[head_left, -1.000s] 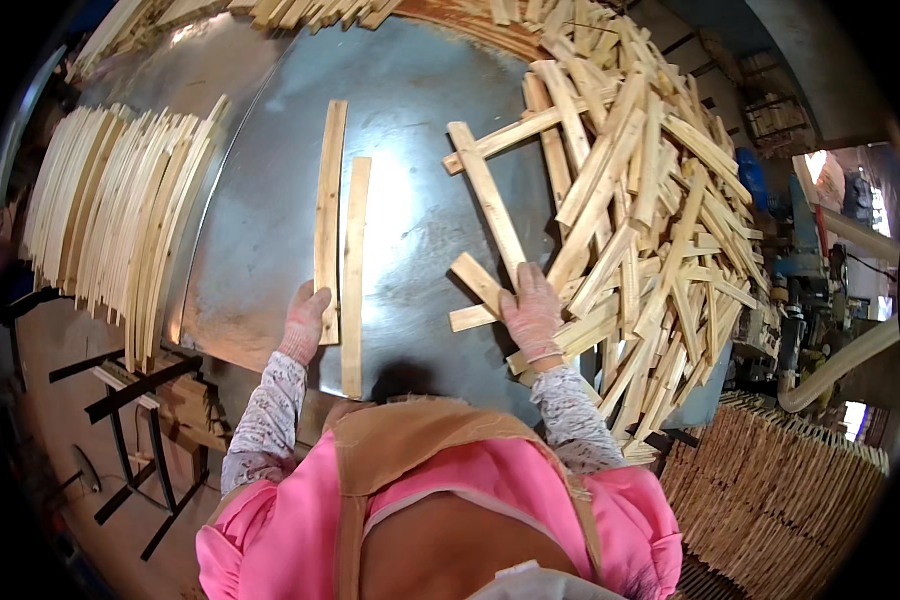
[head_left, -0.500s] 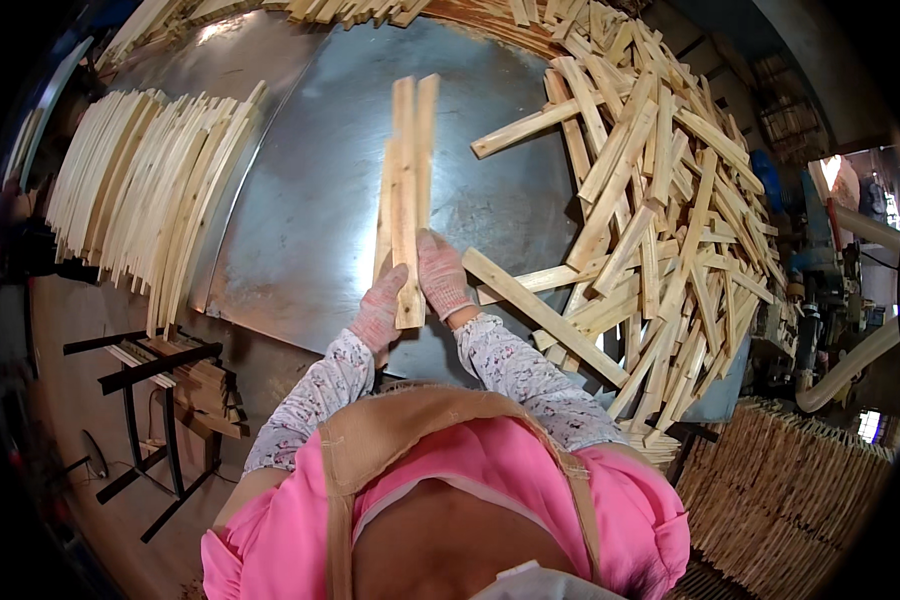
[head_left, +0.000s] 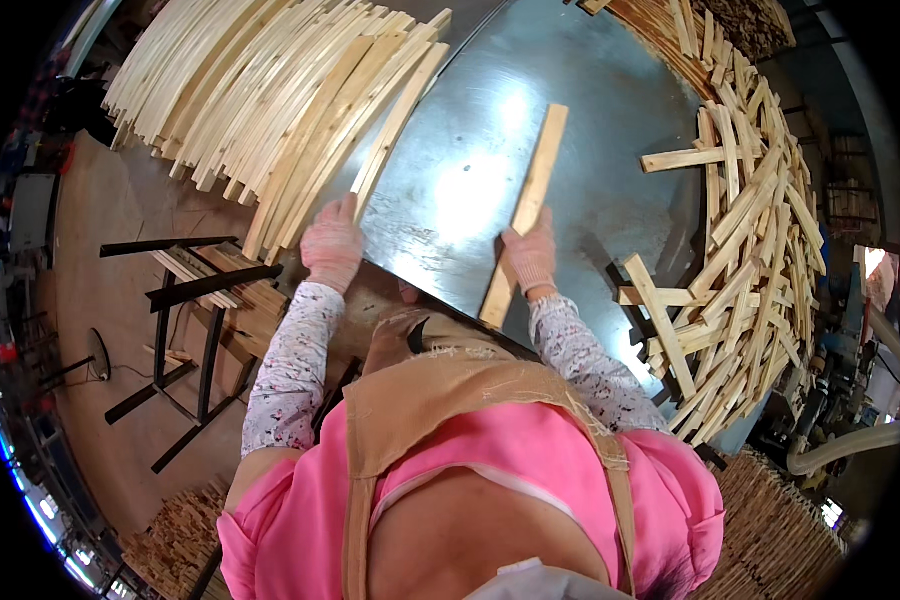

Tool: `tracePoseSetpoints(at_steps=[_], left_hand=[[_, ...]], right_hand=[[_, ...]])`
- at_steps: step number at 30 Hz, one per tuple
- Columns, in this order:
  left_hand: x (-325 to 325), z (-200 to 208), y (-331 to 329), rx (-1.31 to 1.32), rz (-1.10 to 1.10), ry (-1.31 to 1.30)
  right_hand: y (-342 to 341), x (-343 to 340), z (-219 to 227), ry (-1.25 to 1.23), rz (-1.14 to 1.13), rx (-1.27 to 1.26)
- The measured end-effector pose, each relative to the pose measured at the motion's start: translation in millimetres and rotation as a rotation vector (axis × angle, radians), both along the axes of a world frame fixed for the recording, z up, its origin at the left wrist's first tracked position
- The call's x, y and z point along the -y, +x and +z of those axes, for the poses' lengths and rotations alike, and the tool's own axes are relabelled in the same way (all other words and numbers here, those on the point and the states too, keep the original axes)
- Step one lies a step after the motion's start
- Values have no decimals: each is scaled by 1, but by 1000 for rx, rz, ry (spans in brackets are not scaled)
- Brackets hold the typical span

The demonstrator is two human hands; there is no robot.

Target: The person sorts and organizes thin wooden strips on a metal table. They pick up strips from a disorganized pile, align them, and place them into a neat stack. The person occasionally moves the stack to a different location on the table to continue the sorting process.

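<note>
My right hand [head_left: 532, 256], in a pale pink glove, grips one wooden strip [head_left: 542, 165] near its lower part. That strip slants over the metal tabletop [head_left: 460, 200]. On the left, my gloved left hand [head_left: 332, 246] is closed around the near end of another wooden strip [head_left: 402, 118]. This one lies at the right end of a row of strips [head_left: 260, 95] set side by side. The fingertips of my left hand are partly hidden behind the wood.
A loose, crisscrossed heap of wooden strips [head_left: 755, 240] covers the table's right side. A black metal stand [head_left: 205, 340] is on the floor to the left. Stacked wood [head_left: 770, 510] stands at lower right, below a pale hose [head_left: 850, 447].
The strips held together between both hands are now apart. My left hand has moved left to the row with one; my right hand keeps another. The view has shifted left.
</note>
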State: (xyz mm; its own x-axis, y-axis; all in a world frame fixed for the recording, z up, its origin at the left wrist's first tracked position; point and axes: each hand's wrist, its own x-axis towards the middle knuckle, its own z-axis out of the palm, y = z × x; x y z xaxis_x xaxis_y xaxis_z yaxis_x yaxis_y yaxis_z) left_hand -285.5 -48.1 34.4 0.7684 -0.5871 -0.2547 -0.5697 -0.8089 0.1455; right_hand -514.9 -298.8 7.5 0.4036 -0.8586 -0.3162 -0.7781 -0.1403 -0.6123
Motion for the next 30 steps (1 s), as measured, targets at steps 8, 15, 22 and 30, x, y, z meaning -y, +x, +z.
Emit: tracePoseSetpoints(at_steps=[8,15,22,30], left_hand=[[-23,7,53,169,-166,-99],[-35,-20,56,225,-218,-49],[89,-28,-54,24,-430,-434],[276,-31,-347,-1689,-104,-622]], right_hand=[[223,-93,-5,169,832,151],[58,-17,10,13,477,355],[-371,114,42,-646,-82,-470],[-310,150,81,-306,15,20]])
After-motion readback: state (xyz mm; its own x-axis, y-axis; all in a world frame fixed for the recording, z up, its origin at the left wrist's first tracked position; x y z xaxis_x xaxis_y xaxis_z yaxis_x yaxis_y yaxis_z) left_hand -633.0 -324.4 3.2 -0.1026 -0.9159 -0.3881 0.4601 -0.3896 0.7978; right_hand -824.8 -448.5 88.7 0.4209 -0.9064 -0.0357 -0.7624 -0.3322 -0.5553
